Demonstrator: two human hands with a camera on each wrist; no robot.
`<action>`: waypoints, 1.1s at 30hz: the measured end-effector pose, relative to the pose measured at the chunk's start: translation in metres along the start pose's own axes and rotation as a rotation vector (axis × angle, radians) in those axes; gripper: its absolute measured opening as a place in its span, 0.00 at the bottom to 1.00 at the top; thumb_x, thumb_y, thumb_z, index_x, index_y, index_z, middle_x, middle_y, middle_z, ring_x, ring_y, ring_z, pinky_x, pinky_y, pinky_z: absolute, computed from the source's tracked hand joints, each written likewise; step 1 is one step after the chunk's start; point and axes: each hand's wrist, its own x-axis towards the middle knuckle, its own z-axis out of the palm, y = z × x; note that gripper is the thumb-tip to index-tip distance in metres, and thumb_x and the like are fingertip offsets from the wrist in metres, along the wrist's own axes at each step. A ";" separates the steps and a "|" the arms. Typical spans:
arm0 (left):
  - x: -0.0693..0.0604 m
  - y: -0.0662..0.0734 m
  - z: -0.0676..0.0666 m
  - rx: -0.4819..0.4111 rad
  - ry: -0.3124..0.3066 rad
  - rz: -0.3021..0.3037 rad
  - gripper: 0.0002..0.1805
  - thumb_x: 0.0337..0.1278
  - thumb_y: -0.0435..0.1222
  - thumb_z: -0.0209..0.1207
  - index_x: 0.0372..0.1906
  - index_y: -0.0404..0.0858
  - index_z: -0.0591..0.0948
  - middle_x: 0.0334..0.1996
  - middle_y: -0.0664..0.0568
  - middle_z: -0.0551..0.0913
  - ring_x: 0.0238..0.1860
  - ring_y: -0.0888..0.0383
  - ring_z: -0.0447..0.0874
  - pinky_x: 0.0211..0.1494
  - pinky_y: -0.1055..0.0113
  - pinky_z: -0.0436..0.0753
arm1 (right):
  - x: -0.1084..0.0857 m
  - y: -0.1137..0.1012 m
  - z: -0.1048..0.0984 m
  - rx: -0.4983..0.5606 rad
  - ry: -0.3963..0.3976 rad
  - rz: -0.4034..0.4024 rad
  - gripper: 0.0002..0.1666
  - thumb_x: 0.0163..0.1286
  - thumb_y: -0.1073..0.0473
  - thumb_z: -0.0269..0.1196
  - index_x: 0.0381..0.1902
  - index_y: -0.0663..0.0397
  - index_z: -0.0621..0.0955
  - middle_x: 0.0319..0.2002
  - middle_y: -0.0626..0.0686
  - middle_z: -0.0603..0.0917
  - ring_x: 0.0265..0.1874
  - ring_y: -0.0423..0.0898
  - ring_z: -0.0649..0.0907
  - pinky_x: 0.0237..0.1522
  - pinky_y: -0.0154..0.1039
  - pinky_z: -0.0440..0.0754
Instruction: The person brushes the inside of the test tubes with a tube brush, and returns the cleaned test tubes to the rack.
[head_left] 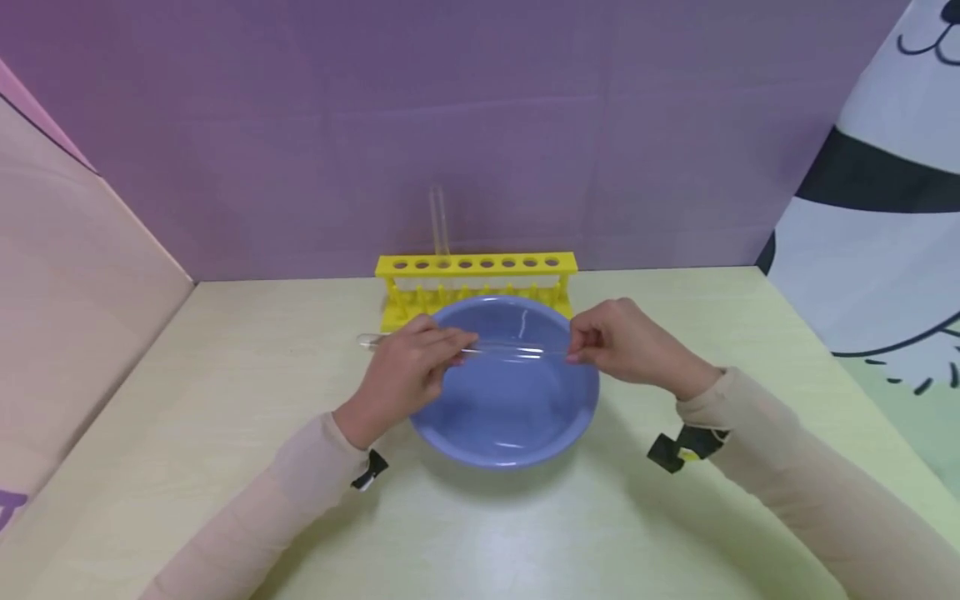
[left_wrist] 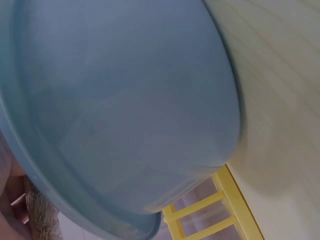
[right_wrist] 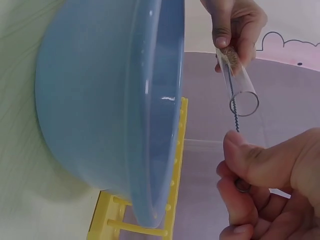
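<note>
Over the basin my left hand (head_left: pixel 405 362) grips a clear glass test tube (head_left: pixel 517 351), which lies roughly level. Its rounded end sticks out to the left of that hand, and its open mouth faces right. A test tube brush (right_wrist: pixel 236 117) runs into the tube. Brown bristles (right_wrist: pixel 230 56) show inside, near the left fingers. My right hand (head_left: pixel 630 346) pinches the brush's twisted wire handle just outside the mouth. In the left wrist view, bristles (left_wrist: pixel 42 212) appear beside the fingers. Beneath both hands stands a blue basin (head_left: pixel 502 417).
Behind the basin is a yellow test tube rack (head_left: pixel 453 272), partly hidden by the rim. Another test tube (head_left: pixel 438 221) stands upright in it. A purple backdrop (head_left: pixel 480 125) rises behind the pale table (head_left: pixel 247 375), with side panels left and right.
</note>
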 end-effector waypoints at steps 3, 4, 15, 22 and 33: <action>0.000 -0.001 -0.001 0.006 0.009 -0.003 0.17 0.44 0.22 0.65 0.43 0.35 0.86 0.38 0.51 0.87 0.31 0.56 0.77 0.33 0.69 0.78 | 0.001 0.002 -0.002 0.010 -0.016 0.006 0.11 0.56 0.70 0.68 0.18 0.56 0.80 0.16 0.48 0.79 0.15 0.39 0.71 0.18 0.30 0.69; -0.001 -0.001 -0.001 0.007 0.011 -0.004 0.17 0.44 0.22 0.65 0.43 0.36 0.86 0.38 0.51 0.87 0.31 0.56 0.77 0.33 0.69 0.78 | 0.001 0.003 -0.002 0.015 -0.021 0.011 0.11 0.56 0.70 0.68 0.18 0.56 0.80 0.15 0.47 0.79 0.15 0.39 0.70 0.18 0.30 0.68; -0.004 -0.002 0.000 0.030 0.025 -0.003 0.16 0.45 0.23 0.66 0.43 0.36 0.86 0.37 0.51 0.87 0.32 0.55 0.77 0.34 0.68 0.79 | 0.002 0.008 -0.004 0.040 -0.064 0.022 0.11 0.55 0.68 0.69 0.17 0.54 0.80 0.13 0.46 0.76 0.15 0.39 0.70 0.19 0.30 0.67; -0.005 -0.004 0.001 0.052 0.012 0.022 0.16 0.47 0.25 0.66 0.45 0.36 0.85 0.39 0.51 0.87 0.33 0.55 0.77 0.37 0.67 0.80 | 0.002 0.012 -0.008 0.053 -0.099 0.037 0.11 0.55 0.68 0.69 0.17 0.54 0.80 0.14 0.45 0.76 0.16 0.38 0.71 0.19 0.30 0.68; -0.007 -0.006 -0.001 0.063 -0.001 0.028 0.18 0.46 0.24 0.66 0.46 0.37 0.85 0.39 0.51 0.87 0.35 0.54 0.78 0.40 0.66 0.80 | 0.003 0.017 -0.012 0.100 -0.155 0.082 0.11 0.55 0.67 0.69 0.18 0.55 0.79 0.14 0.45 0.77 0.16 0.39 0.72 0.20 0.30 0.69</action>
